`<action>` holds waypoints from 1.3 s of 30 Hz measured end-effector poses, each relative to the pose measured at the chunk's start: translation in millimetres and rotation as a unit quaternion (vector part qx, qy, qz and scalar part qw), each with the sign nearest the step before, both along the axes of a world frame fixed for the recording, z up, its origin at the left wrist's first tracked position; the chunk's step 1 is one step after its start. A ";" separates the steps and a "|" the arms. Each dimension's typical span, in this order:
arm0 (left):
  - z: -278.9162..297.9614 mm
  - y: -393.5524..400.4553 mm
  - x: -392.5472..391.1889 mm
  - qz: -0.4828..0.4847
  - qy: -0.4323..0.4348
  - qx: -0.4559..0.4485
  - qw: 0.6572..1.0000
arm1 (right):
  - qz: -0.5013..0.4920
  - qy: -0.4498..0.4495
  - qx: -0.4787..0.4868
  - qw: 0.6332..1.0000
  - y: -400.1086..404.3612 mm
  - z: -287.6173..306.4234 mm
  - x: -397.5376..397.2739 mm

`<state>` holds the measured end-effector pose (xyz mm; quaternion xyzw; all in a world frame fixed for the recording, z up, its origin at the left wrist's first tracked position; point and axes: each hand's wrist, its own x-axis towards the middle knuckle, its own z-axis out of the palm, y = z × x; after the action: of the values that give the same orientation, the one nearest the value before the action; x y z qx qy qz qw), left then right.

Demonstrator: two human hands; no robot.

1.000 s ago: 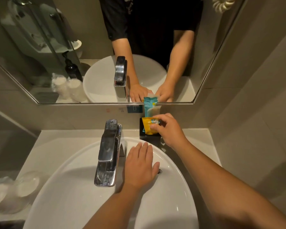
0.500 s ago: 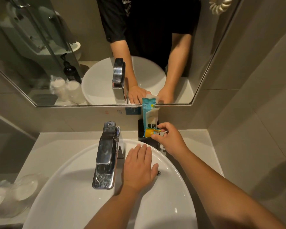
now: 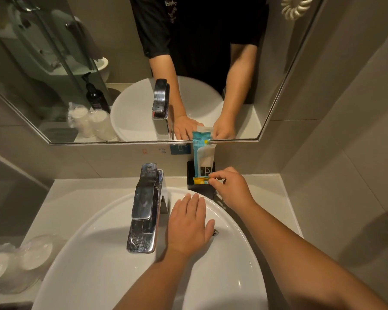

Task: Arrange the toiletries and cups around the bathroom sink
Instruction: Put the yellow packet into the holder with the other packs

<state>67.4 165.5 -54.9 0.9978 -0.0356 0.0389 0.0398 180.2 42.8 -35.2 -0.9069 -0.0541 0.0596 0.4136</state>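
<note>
right hand (image 3: pixel 232 189): fingertips pinched on yellow packet (image 3: pixel 199 180), which sat low in black holder (image 3: pixel 201 186) behind the sink (image 3: pixel 94 260) | blue packet (image 3: pixel 202 155) upright in same holder | left hand (image 3: pixel 188 224): flat, fingers spread, holding nothing, on sink rim beside tap (image 3: pixel 146 209) | wrapped cups (image 3: pixel 20 262) at counter's left

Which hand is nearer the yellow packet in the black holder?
Right. The right hand pinches the yellow packet at the black holder; the left hand lies flat on the sink rim, apart.

yellow packet (image 3: pixel 200 180): lower part hidden inside black holder (image 3: pixel 201 189), right end covered by right hand (image 3: pixel 232 190) fingertips. wrapped cups (image 3: pixel 20 262), far left of grip: blurred, cut off by frame edge.
</note>
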 end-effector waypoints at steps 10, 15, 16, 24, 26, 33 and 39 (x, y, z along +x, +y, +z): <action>-2.4 0.9 0.0 -0.004 -0.010 -0.010 1.000 | -0.012 -0.007 0.016 1.000 -6.6 -0.3 -2.3; -4.1 2.1 0.3 -0.012 -0.006 -0.011 1.000 | -0.025 -0.014 0.011 1.000 -14.7 2.1 -9.4; -3.6 2.1 -0.5 -0.011 -0.002 -0.014 1.000 | -0.027 -0.018 0.000 0.999 -18.3 3.5 -13.0; 13.3 3.9 -6.4 -0.027 0.061 -0.006 0.998 | 0.075 -0.058 -0.331 0.939 -73.4 23.9 -61.1; 23.6 2.6 -13.9 -0.026 0.068 -0.010 0.997 | 0.078 -0.053 -0.375 0.922 -80.1 28.0 -82.0; 52.1 4.7 -66.0 -0.061 0.052 0.006 0.997 | 0.090 -0.068 -0.400 0.910 -65.7 54.3 -156.5; 67.2 12.3 -127.5 -0.062 -0.002 0.003 0.998 | 0.112 -0.108 -0.379 0.912 -60.6 67.2 -210.8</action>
<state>-60.0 177.8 12.3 0.9937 -0.0976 0.0382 0.0392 -30.6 -17.8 32.0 -0.9845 -0.1727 0.0231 0.0206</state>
